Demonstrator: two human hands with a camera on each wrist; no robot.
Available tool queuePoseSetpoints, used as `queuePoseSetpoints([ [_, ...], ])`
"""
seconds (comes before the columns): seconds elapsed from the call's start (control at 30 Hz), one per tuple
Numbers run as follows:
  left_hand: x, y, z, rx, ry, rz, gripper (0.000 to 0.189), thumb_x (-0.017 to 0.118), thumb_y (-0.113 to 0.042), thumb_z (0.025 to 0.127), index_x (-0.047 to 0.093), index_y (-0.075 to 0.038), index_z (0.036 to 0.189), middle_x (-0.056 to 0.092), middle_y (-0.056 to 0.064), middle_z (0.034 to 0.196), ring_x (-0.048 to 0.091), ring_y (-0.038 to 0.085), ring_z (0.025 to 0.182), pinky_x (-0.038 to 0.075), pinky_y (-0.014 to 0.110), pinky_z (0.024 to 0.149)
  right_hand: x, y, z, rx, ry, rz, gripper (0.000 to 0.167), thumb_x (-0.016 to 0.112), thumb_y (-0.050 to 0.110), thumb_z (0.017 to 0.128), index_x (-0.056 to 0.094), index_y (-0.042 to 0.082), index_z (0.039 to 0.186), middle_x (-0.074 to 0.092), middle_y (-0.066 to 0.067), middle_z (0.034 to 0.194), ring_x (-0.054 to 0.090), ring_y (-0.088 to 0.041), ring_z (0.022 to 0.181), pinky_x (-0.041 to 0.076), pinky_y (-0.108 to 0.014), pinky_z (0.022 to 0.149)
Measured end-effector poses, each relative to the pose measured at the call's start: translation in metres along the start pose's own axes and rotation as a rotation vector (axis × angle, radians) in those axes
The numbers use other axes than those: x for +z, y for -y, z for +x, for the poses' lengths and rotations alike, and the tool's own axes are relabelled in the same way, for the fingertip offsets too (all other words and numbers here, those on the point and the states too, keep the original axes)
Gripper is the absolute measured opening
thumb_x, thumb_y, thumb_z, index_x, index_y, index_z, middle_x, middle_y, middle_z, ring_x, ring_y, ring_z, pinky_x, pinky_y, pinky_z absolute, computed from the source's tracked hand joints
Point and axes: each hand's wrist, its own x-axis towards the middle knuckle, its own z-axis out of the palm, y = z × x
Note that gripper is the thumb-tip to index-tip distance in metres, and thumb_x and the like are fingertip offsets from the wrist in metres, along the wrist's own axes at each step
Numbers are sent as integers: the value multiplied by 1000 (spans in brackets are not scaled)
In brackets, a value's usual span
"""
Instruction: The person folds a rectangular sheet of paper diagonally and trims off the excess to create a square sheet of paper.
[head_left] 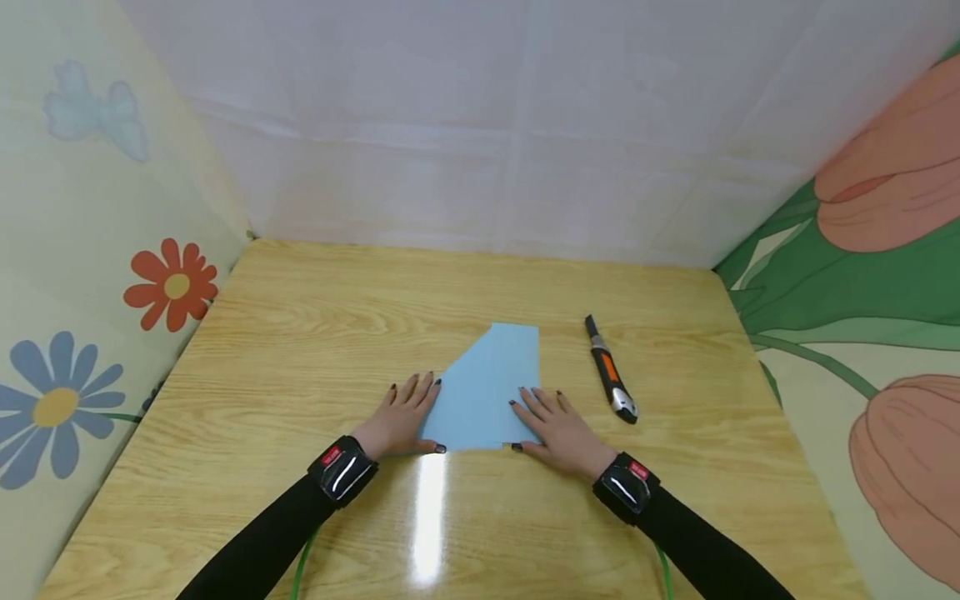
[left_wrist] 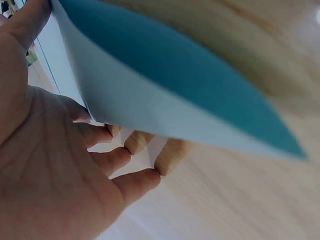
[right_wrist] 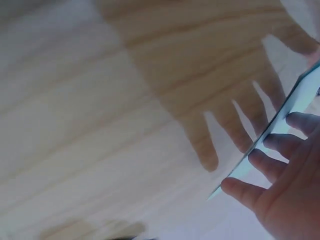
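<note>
A light blue sheet of paper [head_left: 480,392], folded so that its upper left side slants, lies on the wooden table in the head view. My left hand [head_left: 405,412] rests at its left edge with fingers straight. On the right edge, my right hand [head_left: 558,429] lies with spread, straight fingers touching the paper. In the left wrist view, a flap of the paper [left_wrist: 130,95] stands up from the table beside the left hand [left_wrist: 65,150]. The right wrist view shows the fingers of the right hand [right_wrist: 285,165] against the thin paper edge [right_wrist: 295,100].
A utility knife [head_left: 611,371] with a black and orange handle lies right of the paper, its tip pointing away. The wooden table [head_left: 337,308] meets a white cloth [head_left: 465,167] at the back. Flower-patterned cloths hang at both sides.
</note>
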Motion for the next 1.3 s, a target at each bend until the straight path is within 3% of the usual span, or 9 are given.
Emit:
queuePoseSetpoints([
  [0.37,1,0,-2,39,-41,-83,94,68,-46,83,20,3,147,12,29,151,15,46,137,18,64,105,-10,-31,-33,121,-24,92,65,57,35,93,34,6,145,27,-20,150,26,-37,137,24,-58,106],
  [0.6,7,-1,-7,50,-74,-107,103,72,-48,77,18,4,147,12,29,151,15,46,137,20,63,105,-12,-33,-36,143,-64,76,60,59,35,92,40,7,142,35,-20,145,35,-37,131,28,-54,106],
  [0.83,9,0,-11,40,-103,-98,93,70,-43,81,24,3,146,17,27,151,17,45,137,19,62,106,-21,3,2,-40,-123,56,59,65,31,89,45,2,136,41,-23,139,40,-35,128,34,-50,104],
  [1.1,10,2,-11,43,-97,-78,79,64,-45,86,33,-1,144,18,27,151,18,45,137,21,63,105,-21,49,50,-184,99,-23,71,58,45,90,31,11,147,22,-17,153,22,-29,140,23,-46,111],
  [1.3,10,3,-12,43,-87,-67,69,55,-43,92,35,-3,144,18,25,151,17,43,138,20,61,106,-17,55,62,-239,94,-164,62,54,38,94,33,13,147,27,-16,151,27,-28,138,25,-44,111],
])
